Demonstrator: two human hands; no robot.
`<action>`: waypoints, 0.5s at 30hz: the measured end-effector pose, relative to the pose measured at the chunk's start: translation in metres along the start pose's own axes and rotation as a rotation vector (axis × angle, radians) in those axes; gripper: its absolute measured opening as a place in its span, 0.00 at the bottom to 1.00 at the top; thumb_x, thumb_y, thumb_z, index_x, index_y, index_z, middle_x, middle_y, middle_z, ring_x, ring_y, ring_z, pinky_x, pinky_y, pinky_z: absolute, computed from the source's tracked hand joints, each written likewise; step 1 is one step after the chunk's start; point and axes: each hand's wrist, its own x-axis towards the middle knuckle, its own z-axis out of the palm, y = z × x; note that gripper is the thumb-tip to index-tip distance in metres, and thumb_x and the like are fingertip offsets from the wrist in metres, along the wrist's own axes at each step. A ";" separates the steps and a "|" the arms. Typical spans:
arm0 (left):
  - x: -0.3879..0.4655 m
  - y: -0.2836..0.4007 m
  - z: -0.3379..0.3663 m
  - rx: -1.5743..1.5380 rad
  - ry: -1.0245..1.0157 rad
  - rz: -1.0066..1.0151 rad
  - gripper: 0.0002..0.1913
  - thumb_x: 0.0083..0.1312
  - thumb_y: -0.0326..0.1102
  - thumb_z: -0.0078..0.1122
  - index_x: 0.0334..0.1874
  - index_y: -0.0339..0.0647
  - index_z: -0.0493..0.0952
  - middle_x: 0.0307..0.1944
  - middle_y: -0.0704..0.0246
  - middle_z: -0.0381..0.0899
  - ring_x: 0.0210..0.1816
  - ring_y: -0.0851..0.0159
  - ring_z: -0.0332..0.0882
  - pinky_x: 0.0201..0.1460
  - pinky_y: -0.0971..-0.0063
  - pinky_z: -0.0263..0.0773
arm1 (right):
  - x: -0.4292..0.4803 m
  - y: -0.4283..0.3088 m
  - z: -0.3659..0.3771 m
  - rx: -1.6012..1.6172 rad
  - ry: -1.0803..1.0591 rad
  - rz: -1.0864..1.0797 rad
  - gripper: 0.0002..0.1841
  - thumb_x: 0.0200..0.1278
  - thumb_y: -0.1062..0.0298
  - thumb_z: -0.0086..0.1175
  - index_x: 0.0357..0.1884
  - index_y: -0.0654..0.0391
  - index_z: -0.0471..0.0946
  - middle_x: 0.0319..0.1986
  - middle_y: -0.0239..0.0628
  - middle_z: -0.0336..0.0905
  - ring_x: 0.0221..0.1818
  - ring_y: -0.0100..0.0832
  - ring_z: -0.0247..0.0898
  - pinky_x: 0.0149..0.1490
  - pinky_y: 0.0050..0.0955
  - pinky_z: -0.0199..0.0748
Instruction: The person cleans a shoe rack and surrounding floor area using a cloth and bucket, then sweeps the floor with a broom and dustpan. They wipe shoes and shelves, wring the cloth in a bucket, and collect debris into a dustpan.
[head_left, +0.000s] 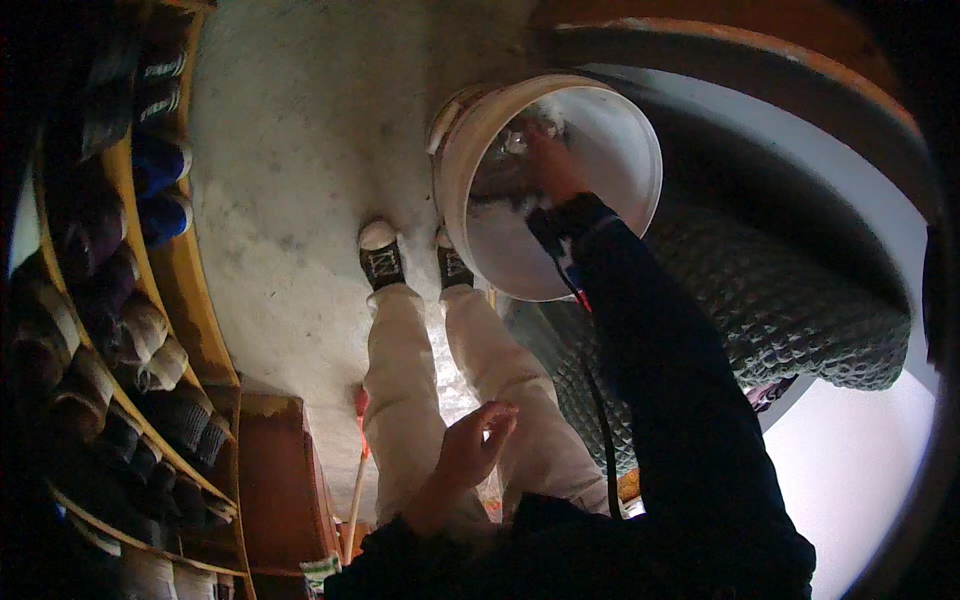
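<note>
My right hand (553, 161) reaches down inside a large white round bucket (504, 247). At its fingers is a shiny, crumpled, see-through thing (514, 142), perhaps plastic film or a bag. Blur and shadow hide whether the fingers close on it. Loosely curled above my light trousers (409, 360), my left hand (476, 442) has a gap between thumb and fingers and nothing visible in it. The bucket stands on the floor to the right of my dark lace-up shoes (382, 262).
On the left, a wooden shelf rack (184, 300) holds several pairs of shoes, with a reddish-brown box (274, 480) beside it. A thin stick (355, 502) with a red end leans near my leg. Right of the bucket lies a grey-green knitted blanket (795, 315).
</note>
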 end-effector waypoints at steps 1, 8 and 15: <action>0.001 0.001 -0.001 -0.011 -0.003 -0.009 0.09 0.62 0.34 0.51 0.42 0.40 0.73 0.35 0.64 0.79 0.37 0.66 0.79 0.40 0.74 0.72 | -0.007 -0.011 0.002 -0.164 0.181 -0.211 0.20 0.54 0.61 0.51 0.49 0.56 0.69 0.42 0.51 0.71 0.44 0.49 0.68 0.47 0.39 0.68; 0.003 0.009 -0.003 -0.078 -0.020 -0.039 0.09 0.62 0.33 0.51 0.42 0.37 0.73 0.31 0.63 0.80 0.35 0.67 0.79 0.40 0.76 0.72 | 0.000 -0.016 0.083 0.124 -0.250 -0.260 0.18 0.52 0.56 0.52 0.42 0.54 0.75 0.36 0.47 0.75 0.38 0.46 0.71 0.44 0.40 0.69; 0.002 0.017 -0.004 -0.021 -0.008 0.018 0.10 0.62 0.35 0.52 0.42 0.37 0.73 0.31 0.63 0.79 0.35 0.67 0.79 0.39 0.76 0.72 | -0.013 -0.035 0.037 0.171 0.080 -0.027 0.17 0.46 0.53 0.55 0.31 0.56 0.77 0.25 0.44 0.74 0.30 0.42 0.72 0.35 0.39 0.70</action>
